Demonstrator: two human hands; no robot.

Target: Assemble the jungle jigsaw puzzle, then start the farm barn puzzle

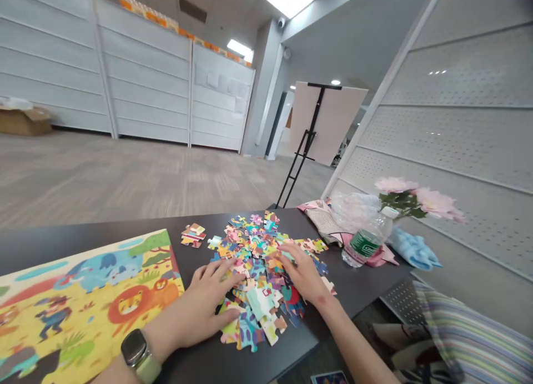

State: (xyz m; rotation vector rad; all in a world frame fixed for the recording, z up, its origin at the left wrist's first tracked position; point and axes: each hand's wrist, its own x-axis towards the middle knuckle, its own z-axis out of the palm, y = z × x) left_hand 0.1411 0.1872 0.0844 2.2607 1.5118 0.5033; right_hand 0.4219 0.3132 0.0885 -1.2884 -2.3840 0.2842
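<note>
A heap of loose, brightly coloured jigsaw puzzle pieces (260, 303) lies on the dark table, several of them overlapping. My left hand (208, 298) rests at the heap's left side, fingers spread over the pieces. On the right side of the heap, my right hand (306, 275) lies over other pieces with its fingers stretched out; its fingertips touch them. Left of my left hand is a flat illustrated puzzle board (91, 300) with a lion, elephants and a figure in a hat. A few joined pieces (194, 235) sit apart, between the board and the heap.
A clear plastic bottle (366, 242) with a green label stands right of the heap, beside pink flowers (435, 202), crumpled plastic and a blue cloth (414, 249). The dark table (291, 345) ends near me. An easel (306, 145) and white panels stand beyond.
</note>
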